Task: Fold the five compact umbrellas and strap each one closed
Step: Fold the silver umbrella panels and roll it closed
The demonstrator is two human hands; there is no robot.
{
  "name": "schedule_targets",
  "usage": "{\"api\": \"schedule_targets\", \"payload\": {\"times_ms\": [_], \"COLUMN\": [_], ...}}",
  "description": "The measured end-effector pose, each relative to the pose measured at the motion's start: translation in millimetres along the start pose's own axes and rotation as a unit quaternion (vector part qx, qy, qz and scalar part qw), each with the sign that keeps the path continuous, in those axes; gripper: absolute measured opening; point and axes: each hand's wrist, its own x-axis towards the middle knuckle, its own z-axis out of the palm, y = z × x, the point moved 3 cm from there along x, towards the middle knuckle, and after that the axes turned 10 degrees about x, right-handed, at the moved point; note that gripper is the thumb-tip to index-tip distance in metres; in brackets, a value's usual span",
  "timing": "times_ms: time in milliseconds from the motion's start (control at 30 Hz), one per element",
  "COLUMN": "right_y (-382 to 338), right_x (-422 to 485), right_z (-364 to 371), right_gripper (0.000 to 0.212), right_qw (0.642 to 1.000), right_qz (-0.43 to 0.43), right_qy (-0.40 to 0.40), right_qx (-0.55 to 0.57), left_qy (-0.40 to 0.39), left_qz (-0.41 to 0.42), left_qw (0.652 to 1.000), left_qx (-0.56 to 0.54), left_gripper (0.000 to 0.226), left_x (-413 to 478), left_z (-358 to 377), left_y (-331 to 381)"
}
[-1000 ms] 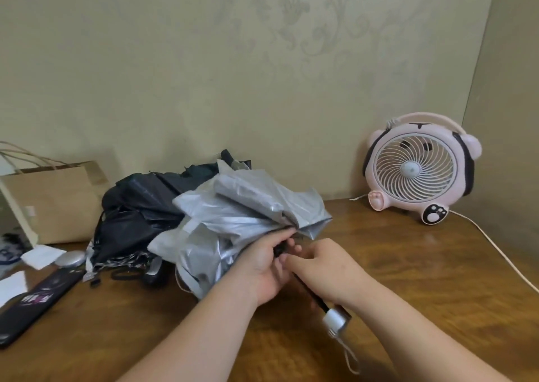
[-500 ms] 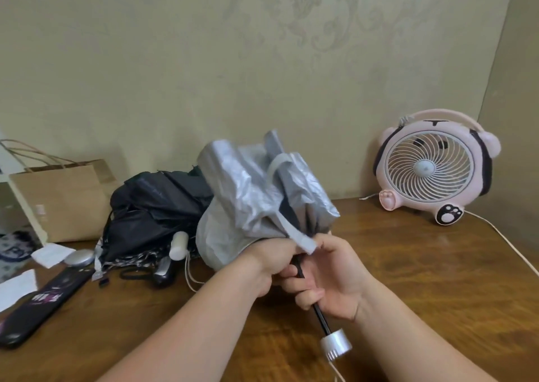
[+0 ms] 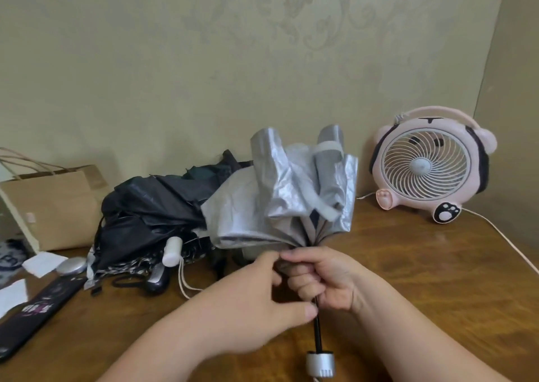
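A silver umbrella (image 3: pixel 280 203) stands upright above the wooden table (image 3: pixel 423 279), its canopy loose and fanned out, a grey strap (image 3: pixel 328 209) hanging across it. My right hand (image 3: pixel 323 279) grips the gathered canopy base and black shaft. My left hand (image 3: pixel 259 300) pinches the fabric edge beside it, thumb near the shaft. The silver handle (image 3: pixel 320 363) points down toward me. Behind at the left lies a heap of black umbrellas (image 3: pixel 151 215), unfolded, with a white handle (image 3: pixel 172 251) showing.
A brown paper bag (image 3: pixel 55 206) stands far left. A pink animal-shaped fan (image 3: pixel 420 165) sits at the back right, its white cord (image 3: pixel 501 235) running along the table. A black flat case (image 3: pixel 32 314), a silver oval object (image 3: pixel 71 265) and white papers lie at the left.
The silver umbrella has been raised from lying tilted to standing upright with its canopy up. My right hand has slid up to the canopy base, and my left hand now gathers the fabric there.
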Motion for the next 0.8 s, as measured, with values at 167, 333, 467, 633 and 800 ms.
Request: {"api": "schedule_targets", "payload": {"times_ms": [167, 333, 467, 633, 800], "right_y": [-4, -7, -8, -22, -47], "right_x": [-4, -3, -7, -18, -40], "right_z": [-3, 16, 20, 21, 34], "right_gripper": [0.024, 0.018, 0.023, 0.027, 0.024], "right_qw": [0.983, 0.967, 0.899, 0.797, 0.676], "right_qz": [-0.052, -0.012, 0.006, -0.053, -0.042], "right_qy": [0.119, 0.113, 0.176, 0.244, 0.253], "right_qx": [-0.13, -0.229, -0.4, -0.55, -0.69], "left_qy": [0.222, 0.398, 0.316, 0.313, 0.18], "left_qz": [0.063, 0.103, 0.092, 0.113, 0.205], "left_qw": [0.969, 0.912, 0.944, 0.943, 0.948], "left_qx": [-0.082, -0.015, 0.028, 0.01, 0.163], "left_gripper": [0.031, 0.008, 0.009, 0.039, 0.029], "left_x": [-57, -40, -20, -4, 1], "left_z": [-60, -106, -113, -117, -98], "left_y": [18, 11, 8, -13, -28]}}
